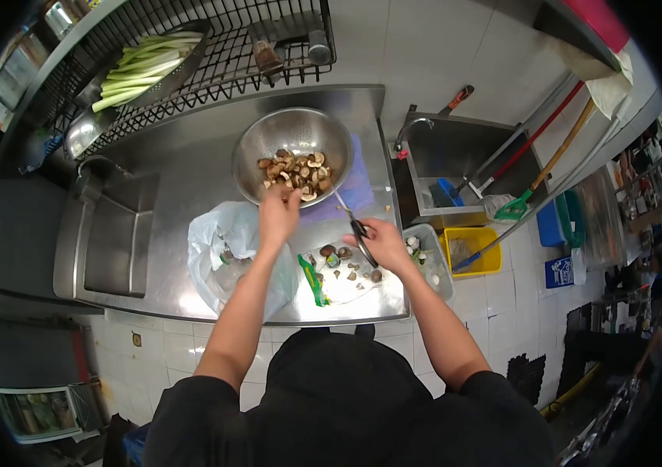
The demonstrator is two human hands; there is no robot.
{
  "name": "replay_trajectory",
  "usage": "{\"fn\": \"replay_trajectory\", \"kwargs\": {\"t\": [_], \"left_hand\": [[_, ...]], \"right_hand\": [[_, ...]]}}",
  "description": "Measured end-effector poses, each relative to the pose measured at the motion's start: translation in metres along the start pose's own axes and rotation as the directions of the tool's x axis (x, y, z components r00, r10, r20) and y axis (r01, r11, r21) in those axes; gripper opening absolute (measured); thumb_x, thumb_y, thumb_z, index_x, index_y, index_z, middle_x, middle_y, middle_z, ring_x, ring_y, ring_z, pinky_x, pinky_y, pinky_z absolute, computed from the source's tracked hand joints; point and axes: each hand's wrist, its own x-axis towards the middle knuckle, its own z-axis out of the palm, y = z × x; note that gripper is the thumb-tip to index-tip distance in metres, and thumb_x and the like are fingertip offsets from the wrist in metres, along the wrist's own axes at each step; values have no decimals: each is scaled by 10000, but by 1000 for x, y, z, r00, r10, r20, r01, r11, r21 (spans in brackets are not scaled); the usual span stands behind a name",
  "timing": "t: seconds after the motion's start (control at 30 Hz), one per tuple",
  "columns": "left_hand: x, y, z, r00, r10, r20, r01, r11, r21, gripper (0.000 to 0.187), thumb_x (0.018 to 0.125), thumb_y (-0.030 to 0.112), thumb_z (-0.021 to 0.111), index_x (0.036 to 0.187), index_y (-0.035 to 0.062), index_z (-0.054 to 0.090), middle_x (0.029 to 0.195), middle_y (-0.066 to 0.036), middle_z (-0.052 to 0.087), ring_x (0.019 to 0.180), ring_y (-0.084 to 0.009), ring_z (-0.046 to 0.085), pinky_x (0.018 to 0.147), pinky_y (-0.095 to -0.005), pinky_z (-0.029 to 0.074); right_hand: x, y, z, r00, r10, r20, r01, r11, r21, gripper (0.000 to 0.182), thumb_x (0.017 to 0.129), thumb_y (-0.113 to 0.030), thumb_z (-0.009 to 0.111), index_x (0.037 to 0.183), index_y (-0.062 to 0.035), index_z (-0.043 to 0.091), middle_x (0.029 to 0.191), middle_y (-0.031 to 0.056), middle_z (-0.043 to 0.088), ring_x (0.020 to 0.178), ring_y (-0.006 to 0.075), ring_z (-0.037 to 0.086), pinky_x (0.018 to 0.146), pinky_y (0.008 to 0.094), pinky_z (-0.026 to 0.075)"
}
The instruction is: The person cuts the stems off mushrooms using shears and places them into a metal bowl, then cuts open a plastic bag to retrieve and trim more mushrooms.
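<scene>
My right hand (383, 243) grips black-handled scissors (359, 231), whose blades point up and left toward the metal colander (249, 148). Brown mushrooms (303, 173), some showing pale cut faces, lie in the colander. At its near rim is my left hand (277, 214), fingers curled close to the mushrooms; what they hold, if anything, is hidden. Below that wrist sits a translucent white plastic bag (208, 253). Several loose mushrooms and trimmed stem pieces (352, 274) lie on the steel counter, beside a green and yellow packet (312, 280).
A steel sink (117, 245) is at the left, and a deeper one (463, 148) holds long-handled tools at the right. A grey tub (433, 268) and a yellow bucket (482, 237) stand by the counter's right edge. Leeks (144, 70) rest on the wire rack above.
</scene>
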Motion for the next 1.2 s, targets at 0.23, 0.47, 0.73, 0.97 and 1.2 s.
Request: {"fn": "replay_trajectory", "kwargs": {"t": [0.23, 0.47, 0.73, 0.97, 1.2], "left_hand": [[-143, 13, 49, 750, 163, 641, -472, 811, 345, 233, 840, 89, 583, 1045, 44, 685, 1139, -158, 672, 937, -327, 683, 755, -431, 573], [-131, -17, 71, 744, 155, 650, -494, 782, 380, 260, 834, 50, 563, 1069, -17, 652, 1119, -163, 668, 971, -335, 662, 778, -408, 565], [-137, 6, 42, 513, -360, 779, 857, 257, -446, 301, 1028, 171, 535, 1177, -76, 623, 1017, -131, 700, 877, -184, 697, 796, -298, 591], [-149, 16, 43, 599, -372, 709, 775, 493, -396, 304, 1027, 166, 536, 1118, -103, 646, 1046, -141, 702, 874, -197, 706, 811, -288, 593], [-151, 3, 41, 599, -425, 679, 778, 511, -366, 277, 1009, 138, 554, 1124, -98, 644, 1010, -170, 696, 840, -224, 717, 779, -299, 609]], "right_hand": [[-105, 58, -28, 992, 99, 73, -108, 984, 140, 471, 776, -288, 868, 1072, 36, 698, 601, -97, 427, 550, 11, 341, 483, 224, 254], [-157, 83, -17, 968, 239, 69, -247, 956, 158, 479, 782, -295, 865, 1074, 41, 688, 576, -98, 434, 532, 5, 365, 470, 225, 262], [-190, 86, -15, 995, -80, -60, 59, 951, -302, 528, 795, -246, 762, 1250, -36, 595, 909, 125, 679, 747, 270, 644, 691, 377, 531], [-186, 81, -9, 987, -158, -25, 116, 814, -570, 574, 803, -240, 734, 1309, -42, 549, 933, 143, 665, 895, 329, 657, 724, 433, 540], [-170, 90, -15, 973, -204, 109, 231, 819, -526, 466, 812, -161, 722, 1231, -15, 580, 889, 147, 699, 802, 340, 678, 701, 441, 545]]}}
